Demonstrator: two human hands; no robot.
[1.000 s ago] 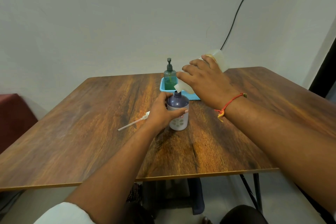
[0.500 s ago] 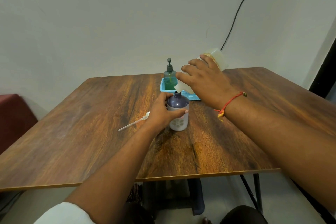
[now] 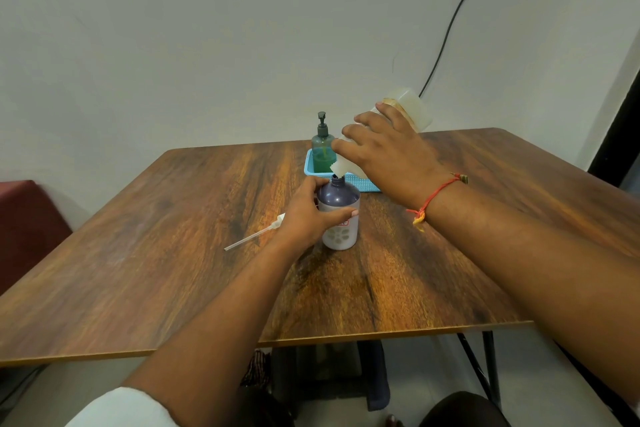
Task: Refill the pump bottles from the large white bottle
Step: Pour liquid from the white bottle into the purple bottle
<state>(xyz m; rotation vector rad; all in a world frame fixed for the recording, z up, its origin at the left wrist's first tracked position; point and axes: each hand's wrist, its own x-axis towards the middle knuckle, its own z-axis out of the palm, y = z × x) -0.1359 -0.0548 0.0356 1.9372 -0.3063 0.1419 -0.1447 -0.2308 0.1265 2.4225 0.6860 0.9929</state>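
A purple-grey pump bottle (image 3: pixel 338 215) stands upright on the wooden table (image 3: pixel 156 253) with its pump removed and its neck open. My left hand (image 3: pixel 306 215) wraps around its left side. My right hand (image 3: pixel 388 152) grips the large white bottle (image 3: pixel 412 107), tipped steeply with its base up and its mouth right over the purple bottle's neck. The removed white pump with its long tube (image 3: pixel 256 234) lies on the table just left of my left hand. A green pump bottle (image 3: pixel 322 146) stands in a blue basket (image 3: pixel 363 184) behind.
The table's front edge runs across the lower view, with table legs and a dark stool beneath. A dark red seat (image 3: pixel 24 225) sits at the far left. A black cable (image 3: pixel 450 21) hangs down the white wall behind the table.
The white bottle's base has risen slightly, so it tilts more steeply over the purple bottle. My left hand has stayed on the purple bottle.
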